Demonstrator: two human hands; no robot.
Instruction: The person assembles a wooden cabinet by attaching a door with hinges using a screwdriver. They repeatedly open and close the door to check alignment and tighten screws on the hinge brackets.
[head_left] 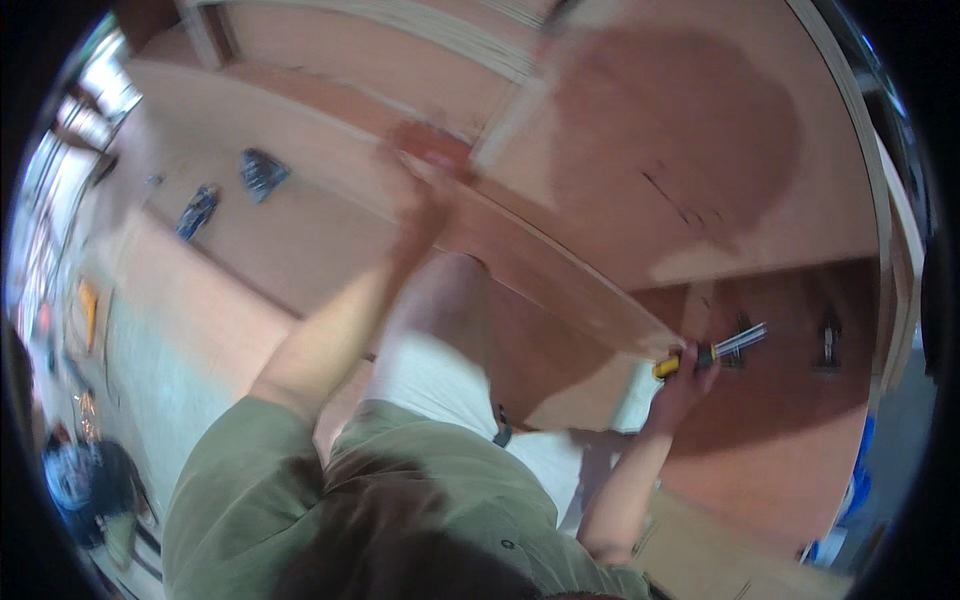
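My right hand (684,388) is closed around a screwdriver (664,368) with a yellow and black handle. Its bright metal end points to the upper right, doubled or smeared by motion. Close by are two dark metal fittings (829,340) on a shaded wooden panel (790,400). Further up and left, my left hand (428,200) reaches to the edge of a long wooden board (560,265). Blur hides how its fingers lie and whether they grip the board. A darker reddish patch (440,148) shows just beyond them.
On the brown surface at left lie a dark plastic bag (263,173) and a dark bundle (197,211). Wooden panels (700,200) rise at the upper right, one with dark marks. Another person (90,480) is at the lower left, near a yellow tool (88,312).
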